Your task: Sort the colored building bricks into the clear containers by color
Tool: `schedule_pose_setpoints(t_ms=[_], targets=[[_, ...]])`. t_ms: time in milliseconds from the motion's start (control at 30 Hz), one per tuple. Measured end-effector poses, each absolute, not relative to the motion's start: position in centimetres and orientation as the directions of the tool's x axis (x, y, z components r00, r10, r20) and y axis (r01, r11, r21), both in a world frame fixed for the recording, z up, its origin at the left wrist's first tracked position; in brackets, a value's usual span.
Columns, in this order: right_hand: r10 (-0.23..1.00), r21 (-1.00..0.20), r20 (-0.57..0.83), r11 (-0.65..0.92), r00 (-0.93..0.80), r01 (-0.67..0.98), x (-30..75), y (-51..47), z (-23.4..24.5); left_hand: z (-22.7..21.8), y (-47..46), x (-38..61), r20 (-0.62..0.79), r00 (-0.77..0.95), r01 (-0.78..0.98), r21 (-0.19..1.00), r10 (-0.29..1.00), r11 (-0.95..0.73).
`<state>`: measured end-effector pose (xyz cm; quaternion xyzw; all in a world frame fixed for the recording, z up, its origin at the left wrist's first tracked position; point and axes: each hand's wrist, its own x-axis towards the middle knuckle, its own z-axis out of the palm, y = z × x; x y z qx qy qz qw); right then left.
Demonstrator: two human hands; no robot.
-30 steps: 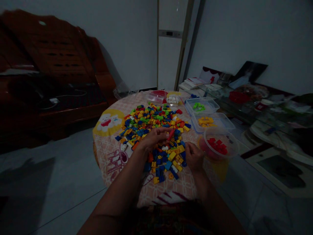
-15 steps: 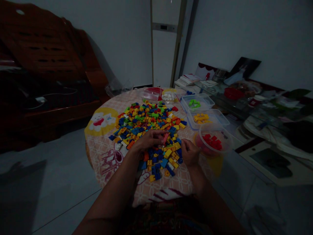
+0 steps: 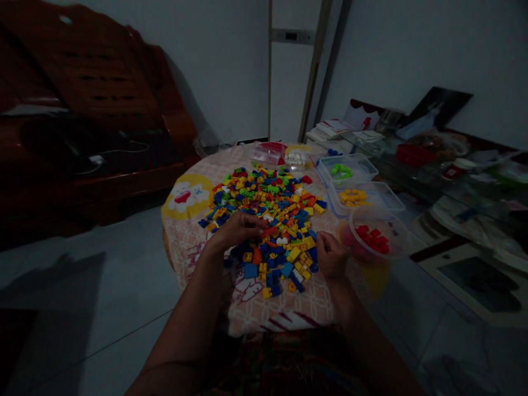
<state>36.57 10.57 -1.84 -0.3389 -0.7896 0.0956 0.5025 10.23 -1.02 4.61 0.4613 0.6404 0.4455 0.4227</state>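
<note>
A heap of small plastic bricks (image 3: 268,214) in blue, yellow, red, green and orange covers a round table under a patterned cloth (image 3: 247,308). My left hand (image 3: 235,228) lies on the heap's left side, its fingers drawn together round a red brick (image 3: 270,231) at the tips. My right hand (image 3: 330,257) rests curled at the heap's right edge, beside a clear round tub (image 3: 398,234) of red bricks. What the right fingers enclose is hidden.
Behind the tub stand a clear box with yellow bricks (image 3: 383,192) and one with green bricks (image 3: 363,165). Small containers (image 3: 284,155) sit at the table's far edge. A dark wooden sofa (image 3: 82,110) is on the left. A cluttered low glass table (image 3: 445,165) is on the right.
My left hand has drawn back to the left across the heap and sunk lower onto it. The right hand stays at the heap's right edge. The view has shifted slightly.
</note>
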Motion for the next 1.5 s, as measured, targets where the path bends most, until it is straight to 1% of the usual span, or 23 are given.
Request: schedule_pose_setpoints(t_ms=[167,367,467,567,667,733,833,867,933,1033,1100,1167,1200,1267,1333,1367,1433,1500], targets=[[0.61,-0.471,0.743,0.769,-0.276,0.433,36.6,10.5,-1.8,3.8,-1.4,10.1,-0.109,-0.191,0.281,0.946,0.975,0.161],[0.615,-0.467,0.736,0.763,-0.282,0.446,36.5,10.4,-1.6,3.8,-1.4,10.4,-0.076,-0.155,0.23,0.967,0.985,0.111],[0.622,-0.471,0.725,0.761,-0.296,0.446,36.2,10.2,-1.4,4.4,-0.9,11.7,-0.078,-0.201,0.106,0.989,0.976,0.101],[0.649,-0.487,0.693,0.743,-0.316,0.458,35.8,10.0,-1.4,5.1,0.3,13.9,-0.116,-0.263,-0.082,0.992,0.958,0.098],[0.669,-0.504,0.674,0.726,-0.314,0.467,35.7,9.7,-0.8,5.4,2.0,16.4,-0.169,-0.245,-0.252,0.962,0.955,0.106],[0.664,-0.506,0.684,0.73,-0.302,0.459,36.4,9.3,0.6,5.5,3.0,17.8,-0.192,-0.206,-0.331,0.937,0.959,0.117],[0.646,-0.489,0.724,0.728,-0.242,0.481,38.4,9.1,4.0,5.4,4.0,19.5,-0.211,-0.142,-0.419,0.898,0.967,0.134],[0.65,-0.491,0.737,0.703,-0.184,0.514,39.2,9.2,5.2,5.3,4.1,19.9,-0.216,-0.124,-0.441,0.886,0.969,0.141],[0.665,-0.496,0.737,0.654,-0.122,0.571,40.8,9.6,7.1,5.1,4.3,20.5,-0.225,-0.102,-0.474,0.868,0.969,0.151],[0.665,-0.5,0.742,0.628,-0.077,0.596,42.1,10.3,8.1,4.5,4.4,20.6,-0.221,-0.091,-0.491,0.858,0.971,0.15],[0.675,-0.51,0.733,0.628,-0.085,0.588,42.0,10.2,7.7,4.1,4.3,20.2,-0.203,-0.11,-0.462,0.877,0.973,0.13],[0.686,-0.516,0.714,0.649,-0.138,0.558,41.2,9.7,7.0,3.8,4.3,19.7,-0.175,-0.17,-0.36,0.927,0.97,0.105],[0.682,-0.513,0.71,0.672,-0.177,0.534,40.7,9.5,6.6,3.7,4.3,19.3,-0.155,-0.221,-0.27,0.958,0.963,0.092],[0.652,-0.496,0.708,0.733,-0.272,0.466,39.5,9.2,6.0,3.8,4.2,18.6,-0.069,-0.352,-0.017,0.998,0.933,0.068],[0.622,-0.488,0.701,0.775,-0.348,0.402,38.4,9.3,5.4,4.3,4.1,17.5,0.067,-0.458,0.243,0.969,0.887,0.052],[0.616,-0.493,0.692,0.784,-0.376,0.377,37.8,9.5,5.2,4.6,4.0,16.6,0.13,-0.483,0.335,0.941,0.866,0.045],[0.62,-0.516,0.664,0.785,-0.419,0.343,36.6,10.2,4.9,5.5,3.7,13.9,0.211,-0.526,0.41,0.911,0.824,0.028],[0.624,-0.522,0.637,0.781,-0.452,0.342,35.3,10.9,4.9,6.4,3.2,9.8,0.259,-0.624,0.393,0.919,0.737,0.01]])
